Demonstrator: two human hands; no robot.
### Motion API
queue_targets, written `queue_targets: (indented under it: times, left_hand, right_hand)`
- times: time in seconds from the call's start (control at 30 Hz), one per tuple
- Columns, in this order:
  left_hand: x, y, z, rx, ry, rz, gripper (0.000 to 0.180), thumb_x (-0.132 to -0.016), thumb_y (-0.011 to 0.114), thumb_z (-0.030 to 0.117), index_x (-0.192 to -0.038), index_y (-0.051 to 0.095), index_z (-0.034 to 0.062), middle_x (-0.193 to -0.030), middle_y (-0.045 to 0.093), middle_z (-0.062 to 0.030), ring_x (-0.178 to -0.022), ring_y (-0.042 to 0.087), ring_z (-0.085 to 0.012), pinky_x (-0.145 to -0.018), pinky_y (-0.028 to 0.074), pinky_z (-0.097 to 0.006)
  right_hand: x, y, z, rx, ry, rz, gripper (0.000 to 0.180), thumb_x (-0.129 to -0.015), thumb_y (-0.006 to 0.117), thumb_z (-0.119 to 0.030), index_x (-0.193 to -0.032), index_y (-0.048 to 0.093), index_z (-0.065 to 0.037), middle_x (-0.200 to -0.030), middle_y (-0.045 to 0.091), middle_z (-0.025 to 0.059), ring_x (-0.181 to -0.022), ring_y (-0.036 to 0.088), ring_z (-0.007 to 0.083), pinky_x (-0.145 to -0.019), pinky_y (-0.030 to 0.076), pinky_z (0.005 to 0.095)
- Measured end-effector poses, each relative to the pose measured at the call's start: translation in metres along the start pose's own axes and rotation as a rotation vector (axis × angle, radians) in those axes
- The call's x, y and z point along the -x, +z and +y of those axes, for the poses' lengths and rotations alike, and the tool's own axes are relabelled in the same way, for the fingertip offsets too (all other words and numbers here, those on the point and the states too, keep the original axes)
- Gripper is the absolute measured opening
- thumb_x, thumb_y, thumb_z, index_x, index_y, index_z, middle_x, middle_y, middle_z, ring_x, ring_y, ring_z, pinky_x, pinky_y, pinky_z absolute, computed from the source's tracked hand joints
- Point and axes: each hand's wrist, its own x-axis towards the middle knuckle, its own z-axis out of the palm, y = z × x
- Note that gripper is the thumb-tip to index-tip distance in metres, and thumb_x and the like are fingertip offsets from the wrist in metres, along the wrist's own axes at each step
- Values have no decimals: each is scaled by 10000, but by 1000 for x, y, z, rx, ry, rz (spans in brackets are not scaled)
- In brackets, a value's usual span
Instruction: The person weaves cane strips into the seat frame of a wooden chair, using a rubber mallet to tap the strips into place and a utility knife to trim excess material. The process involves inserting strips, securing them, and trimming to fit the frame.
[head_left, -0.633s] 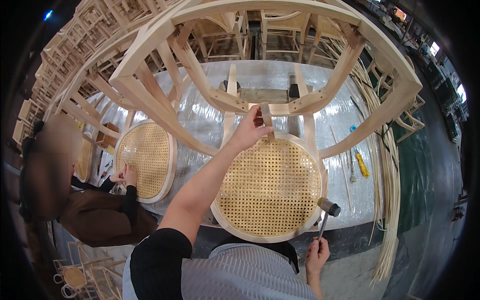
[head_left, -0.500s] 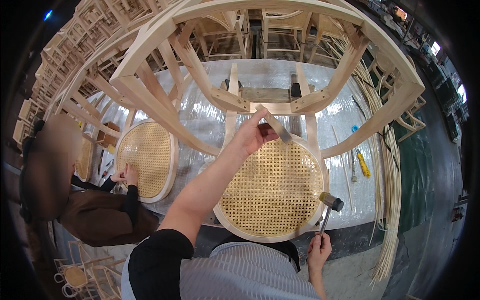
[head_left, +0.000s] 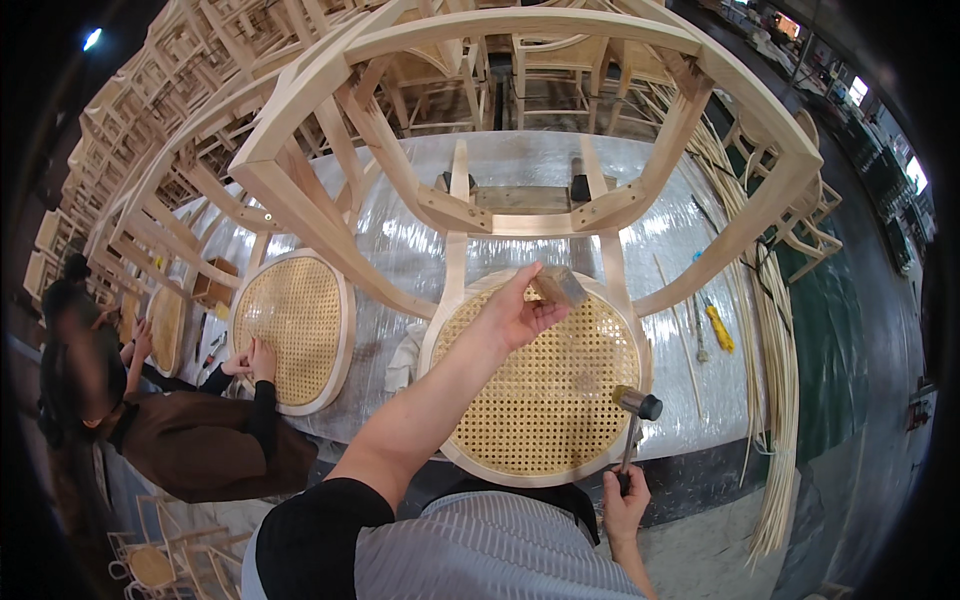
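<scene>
In front of me lies a wooden chair on its back, its round seat [head_left: 545,400] covered in woven cane within a pale wood ring. My left hand [head_left: 522,318] is closed on a small flat wooden block [head_left: 560,287], pinched between thumb and fingers above the far part of the seat. By the seat's near right edge, my right hand [head_left: 625,502] grips a mallet [head_left: 638,403] by its dark handle end. The mallet has a metal shaft and a two-ended head, yellow on one end and black on the other. Its head is up over the seat's right rim.
Chair legs and rails [head_left: 540,25] arch over the table's far side. Left, a co-worker's hands [head_left: 250,358] touch another cane seat [head_left: 290,325]; another person stands beyond. A yellow-handled tool [head_left: 719,328], thin sticks and a long cane bundle [head_left: 785,400] lie right. Stacked chairs fill the back.
My left hand has moved slightly nearer and turned the block, so its broad face shows. The mallet has shifted a little left with my right hand. Another person's hand shows at far left.
</scene>
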Motion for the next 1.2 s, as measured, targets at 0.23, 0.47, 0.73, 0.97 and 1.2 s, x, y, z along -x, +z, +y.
queue_targets:
  times: [0.23,0.47,0.73,0.97,1.2]
  left_hand:
    - [28,-2,-69,13,-164,-35,515,-1038,715,429,-1339,565,39,-1140,625,-203,-949,706,-305,-866,690,-443]
    - [45,-10,-83,16,-197,-29,489,-1057,688,426,-1375,557,77,-1166,649,-199,-1010,733,-304,-870,691,-454]
    - [42,12,-8,-548,555,183,742,-1052,690,120,-1633,229,140,-1293,626,-188,-1068,726,-278,-878,663,-410]
    - [3,-10,59,-1065,1179,6,908,-953,759,-14,-1660,205,120,-1291,637,-162,-1201,666,-271,-1076,548,-405]
    - [5,0,17,-1363,1182,-21,717,-883,857,81,-1507,504,68,-1370,646,-152,-1357,593,-286,-1183,452,-414]
  right_hand:
    - [-50,49,-67,-180,-236,15,347,-888,835,5,-1030,528,-74,-1023,608,20,-766,493,64,-686,445,242]
    - [-71,62,-106,-282,-353,-4,328,-954,751,31,-1069,468,-87,-1163,607,73,-721,489,25,-617,406,189]
    - [-52,37,-42,-205,-221,14,236,-1013,665,39,-1067,478,-93,-988,624,56,-586,496,41,-464,388,214]
    - [-30,21,-10,1,-95,23,195,-997,758,-110,-1015,572,-54,-865,627,-8,-766,524,64,-702,465,245]
    - [-29,11,-9,-89,-28,1,195,-1006,757,-128,-1031,584,-39,-872,624,1,-753,530,68,-688,461,241]
